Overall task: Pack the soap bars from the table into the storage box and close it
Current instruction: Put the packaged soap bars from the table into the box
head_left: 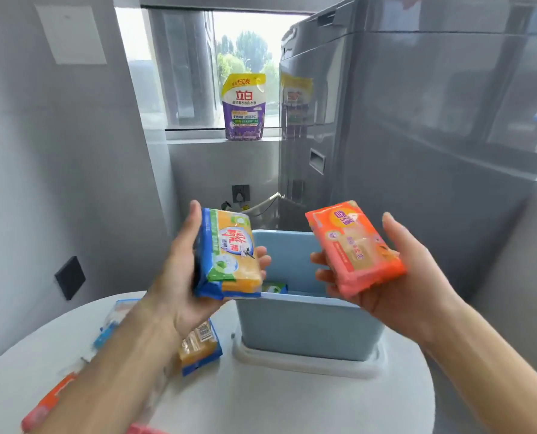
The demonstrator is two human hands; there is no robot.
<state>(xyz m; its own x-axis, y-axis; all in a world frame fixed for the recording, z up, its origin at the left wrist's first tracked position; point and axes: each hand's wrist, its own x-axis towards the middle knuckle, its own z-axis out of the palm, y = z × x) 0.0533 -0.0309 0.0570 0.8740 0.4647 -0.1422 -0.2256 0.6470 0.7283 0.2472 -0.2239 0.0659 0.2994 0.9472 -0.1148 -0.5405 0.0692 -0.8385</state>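
Observation:
My left hand (179, 277) holds a yellow soap bar in a blue and green wrapper (232, 255) just above the left rim of the open light-blue storage box (304, 327). My right hand (401, 277) holds an orange-pink wrapped soap bar (354, 245) above the box's right side. One green-wrapped bar (275, 288) lies inside the box. The box stands on its white lid (304, 366). Under my left forearm on the white round table (276, 402) lies another yellow bar (201, 346), with a pale blue-wrapped bar (117, 321) further left and an orange bar (46, 405) at the front left.
A grey refrigerator (417, 120) stands close behind and to the right of the box. A purple and yellow detergent pouch (244, 108) sits on the window sill. Grey walls close in on the left, with a dark wall plate (70, 277).

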